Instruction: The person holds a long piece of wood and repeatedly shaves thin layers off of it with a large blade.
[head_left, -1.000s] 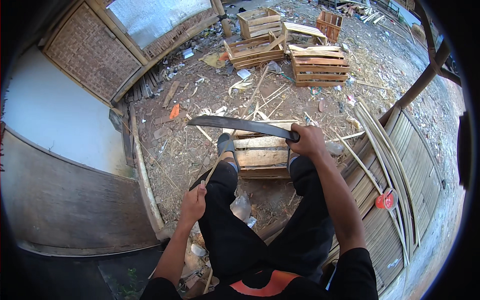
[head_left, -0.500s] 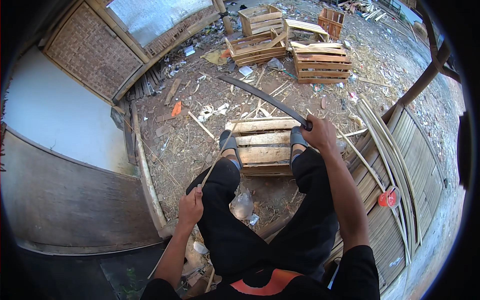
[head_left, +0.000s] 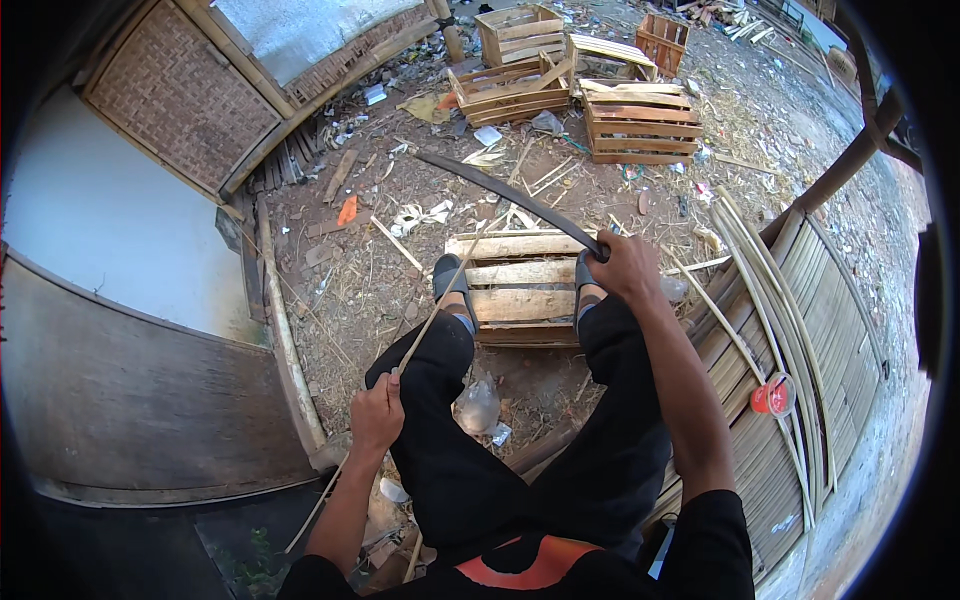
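Note:
My right hand (head_left: 622, 266) grips the handle of a long dark curved blade (head_left: 505, 192), which points up and left over the littered ground. My left hand (head_left: 378, 412) is closed on a thin bamboo strip (head_left: 437, 307) that runs from near my left knee up toward the wooden crate (head_left: 520, 290). Both my feet in grey shoes rest on that crate. My legs in black trousers fill the lower middle of the view.
Several wooden crates (head_left: 640, 120) stand at the back. Split bamboo slats (head_left: 775, 320) and a woven bamboo panel lie on the right, with a red roll (head_left: 770, 397) on them. A woven wall panel (head_left: 175, 95) and grey boards are on the left. Scraps litter the dirt.
My right hand has swung the blade from lying across the crate to raised and pointing up-left. My left hand stays by my left knee on the strip.

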